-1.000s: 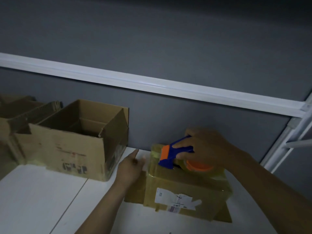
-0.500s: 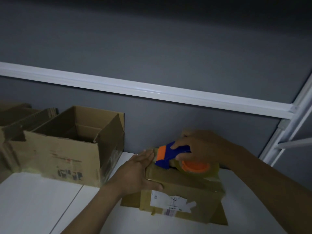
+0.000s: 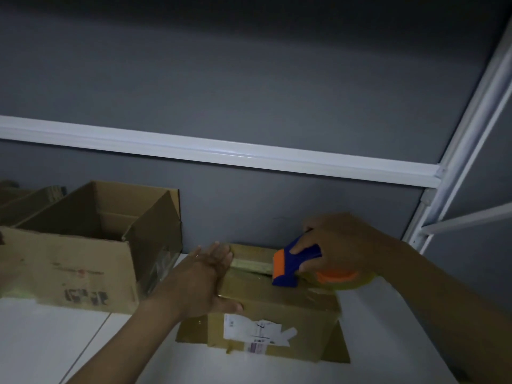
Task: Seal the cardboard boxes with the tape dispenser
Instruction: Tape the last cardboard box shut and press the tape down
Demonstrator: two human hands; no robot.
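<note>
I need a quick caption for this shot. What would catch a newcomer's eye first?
The blue-and-orange tape dispenser, gripped by the right hand on top of the small box at centre right, stands out in the dim scene. The left hand presses flat against that box's left end; a bigger open box sits to the left.

Three cardboard boxes are in view: one closed box (image 3: 277,300), one open box (image 3: 83,259) and a third box (image 3: 25,200), partly seen at the far left. There is one tape dispenser (image 3: 293,264) and one white label (image 3: 257,331). Two hands show, one left hand (image 3: 205,275) and one right hand (image 3: 340,242).
</note>
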